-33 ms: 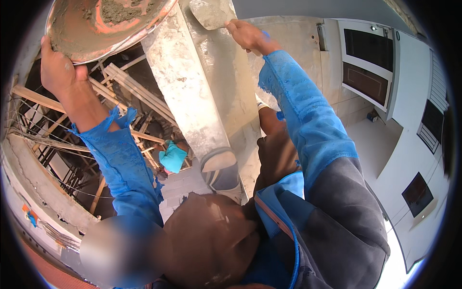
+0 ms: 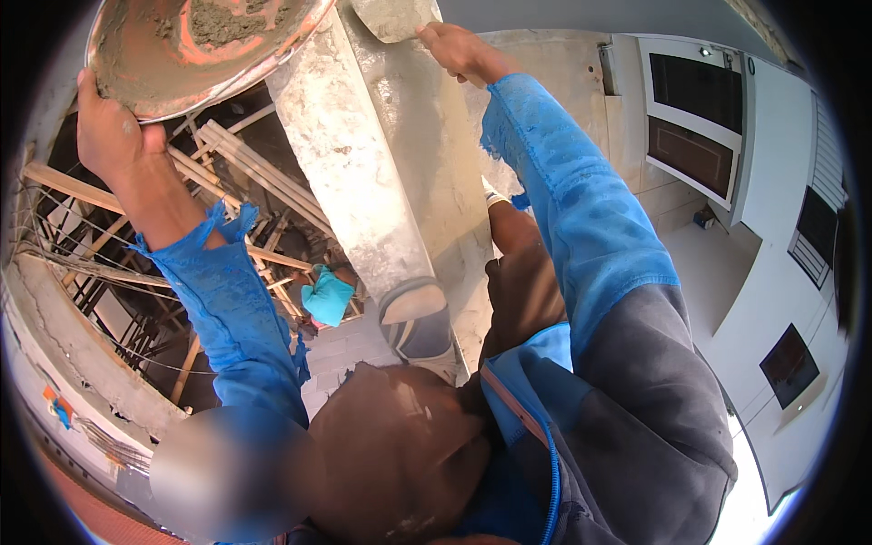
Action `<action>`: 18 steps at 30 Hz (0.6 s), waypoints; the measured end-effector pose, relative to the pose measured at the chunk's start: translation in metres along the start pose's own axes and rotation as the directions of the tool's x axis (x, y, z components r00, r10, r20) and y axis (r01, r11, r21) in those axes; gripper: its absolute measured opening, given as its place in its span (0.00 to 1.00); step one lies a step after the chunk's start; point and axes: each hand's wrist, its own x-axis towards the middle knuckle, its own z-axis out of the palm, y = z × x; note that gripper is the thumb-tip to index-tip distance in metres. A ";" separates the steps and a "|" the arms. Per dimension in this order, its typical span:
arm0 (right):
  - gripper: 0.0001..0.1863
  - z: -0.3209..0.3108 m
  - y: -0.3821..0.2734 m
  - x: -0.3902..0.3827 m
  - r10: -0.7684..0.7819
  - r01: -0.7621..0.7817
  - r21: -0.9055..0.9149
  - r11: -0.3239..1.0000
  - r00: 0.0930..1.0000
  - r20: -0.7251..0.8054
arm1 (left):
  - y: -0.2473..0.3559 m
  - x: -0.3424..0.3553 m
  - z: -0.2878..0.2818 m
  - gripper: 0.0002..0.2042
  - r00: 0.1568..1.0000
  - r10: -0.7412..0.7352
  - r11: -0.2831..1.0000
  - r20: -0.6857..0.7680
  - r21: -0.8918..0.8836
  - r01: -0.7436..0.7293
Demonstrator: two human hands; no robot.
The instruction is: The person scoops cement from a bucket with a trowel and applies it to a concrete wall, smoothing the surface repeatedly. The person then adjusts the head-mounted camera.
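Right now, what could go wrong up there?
The bucket might tip if the left grip at its rim slips, perhaps spilling mortar toward the person in turquoise below. The shoe is on a narrow concrete ledge, so footing could be lost. The trowel could fall if the right grip loosens.

Your left arm [image 2: 222, 313] reaches toward the far left, its wrist [image 2: 145, 177] bare. Your left grip [image 2: 118, 136] is half-curled, one finger [image 2: 87, 86] pointing far and the thumb [image 2: 154, 138] apart. Your right arm [image 2: 586, 209] stretches far, slanting left; your right grip [image 2: 461, 52] is closed, fingers bent.
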 end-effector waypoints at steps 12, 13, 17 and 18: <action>0.33 0.077 0.082 -0.045 0.062 -0.051 -0.080 0.996 0.986 0.154 | -0.004 -0.017 0.005 0.17 0.996 0.087 0.995 -0.004 -0.042 -0.087; 0.30 0.086 0.104 -0.064 -0.009 0.037 -0.142 0.989 0.981 0.194 | -0.004 -0.017 0.005 0.17 0.997 0.082 0.996 -0.008 -0.041 -0.082; 0.24 0.104 0.183 -0.126 0.000 0.107 -0.305 0.946 0.943 0.333 | -0.003 -0.010 0.004 0.17 0.998 0.067 0.998 -0.012 -0.020 -0.067; 0.23 0.101 0.196 -0.137 -0.030 0.192 -0.405 0.894 0.927 0.374 | -0.002 -0.008 0.004 0.17 0.998 0.062 0.998 -0.009 -0.021 -0.062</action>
